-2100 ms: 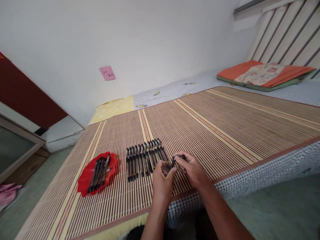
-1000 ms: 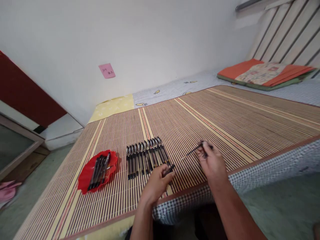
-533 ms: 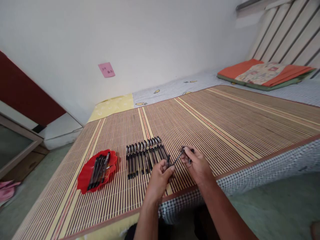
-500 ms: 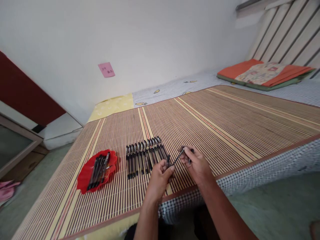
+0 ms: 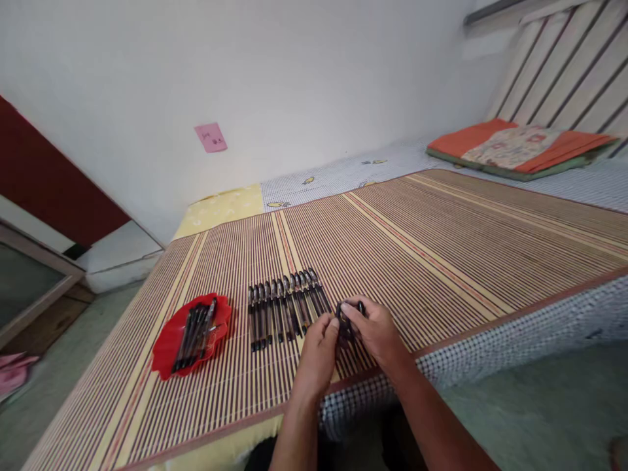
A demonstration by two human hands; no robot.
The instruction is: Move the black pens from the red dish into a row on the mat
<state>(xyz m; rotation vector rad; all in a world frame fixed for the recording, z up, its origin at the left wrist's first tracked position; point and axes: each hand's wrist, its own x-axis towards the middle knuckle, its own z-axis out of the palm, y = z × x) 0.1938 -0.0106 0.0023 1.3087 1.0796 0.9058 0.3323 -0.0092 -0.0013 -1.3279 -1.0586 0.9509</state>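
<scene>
My left hand (image 5: 318,347) is closed on a black pen part (image 5: 338,310) that points upward between its fingers. Close against it, my right hand (image 5: 380,330) is closed too, its thumb and forefinger meeting the top of that part. A second black piece, which looks like a pen cap (image 5: 362,306), sticks up from the right hand's fingers. The fingers hide most of both pieces. To the left of my hands lies a row of several capped black pens (image 5: 279,307), side by side with caps pointing away from me.
A red scalloped dish (image 5: 164,343) with several dark pens (image 5: 196,333) stands left of the row. Everything rests on a striped bamboo mat (image 5: 417,248) over a bed. Folded orange cloth (image 5: 564,147) lies far right. A pink note (image 5: 210,137) is on the wall.
My hands have come together; the right moved left and slightly down. The thin dark rod that spanned the gap between them is now hidden. The pen row and dish have not moved.
</scene>
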